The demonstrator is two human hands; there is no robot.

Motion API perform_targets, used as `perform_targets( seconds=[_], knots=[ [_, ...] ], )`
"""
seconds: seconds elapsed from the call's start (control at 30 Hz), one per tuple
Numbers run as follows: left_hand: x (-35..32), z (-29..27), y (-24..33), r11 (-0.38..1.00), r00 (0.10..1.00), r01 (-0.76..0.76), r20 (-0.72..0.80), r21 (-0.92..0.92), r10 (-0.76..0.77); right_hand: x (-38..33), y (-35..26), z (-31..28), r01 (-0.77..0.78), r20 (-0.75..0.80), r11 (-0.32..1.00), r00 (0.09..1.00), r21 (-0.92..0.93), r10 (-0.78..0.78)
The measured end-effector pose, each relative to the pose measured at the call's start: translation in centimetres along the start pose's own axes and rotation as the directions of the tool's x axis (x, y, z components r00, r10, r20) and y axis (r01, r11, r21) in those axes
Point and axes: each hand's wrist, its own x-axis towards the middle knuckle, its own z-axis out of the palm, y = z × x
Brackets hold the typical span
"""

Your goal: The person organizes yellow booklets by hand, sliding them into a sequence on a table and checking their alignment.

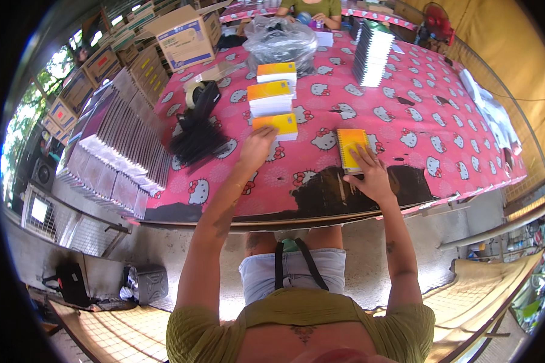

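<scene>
Olive shirt [284,305] cloth, my own, is nearest the camera, at the bottom centre of the head view. Right of centre, my right hand [370,174] lies over the lower part of 1 yellow spiral notebook [350,139], fingers spread and palm down, resting on the cover without gripping it. That notebook lies flat on the pink tablecloth [254,202], its lower end by the dark torn patch [412,184]. At the middle of the frame, my left hand [261,140] has its fingertips on the nearest of 3 yellow-topped stacks [275,124]; whether they have closed on anything, I cannot tell.

To do this well, I judge that my right hand should press lightly, enough to stop the notebook skidding, with my fingers clear of the wire coil down its left side. With my left, I would take hold by the edges and avoid nudging the 2 stacks higher in the frame. Sliding anything over the torn patch could catch a corner.
</scene>
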Motion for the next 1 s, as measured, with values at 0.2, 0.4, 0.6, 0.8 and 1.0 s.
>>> perform_targets(
  seconds=[0.2,0.4,0.6,0.8,1.0],
  knots=[
    [1.9,-3.8,4.1,0.997,0.992,0.051,-0.121,0.061,-0.043,-0.6,5.1,1.8,-0.026,0.105,0.997,0.994,0.073,0.018],
    [-3.8,-6.9,10.5,0.985,0.997,-0.020,0.068,-0.171,0.032,1.1,-6.6,-0.3,0.077,-0.114,0.713,0.994,0.697,0.004],
    [-5.9,-5.1,15.1,0.776,0.897,0.299,-0.114,-0.555,-0.427,-0.5,-12.3,6.8,-0.215,0.182,0.121,0.954,0.969,0.239],
    [-8.4,-7.5,0.7,0.879,0.877,0.467,-0.183,0.102,-0.444,-1.1,-11.9,7.0,-0.165,0.140,0.103,0.966,0.981,0.216],
    [-11.2,-7.9,-6.5,0.907,0.952,0.271,-0.229,0.323,-0.203,0.1,-13.8,6.4,-0.241,0.222,0.064,0.951,0.969,0.213]
  ],
)
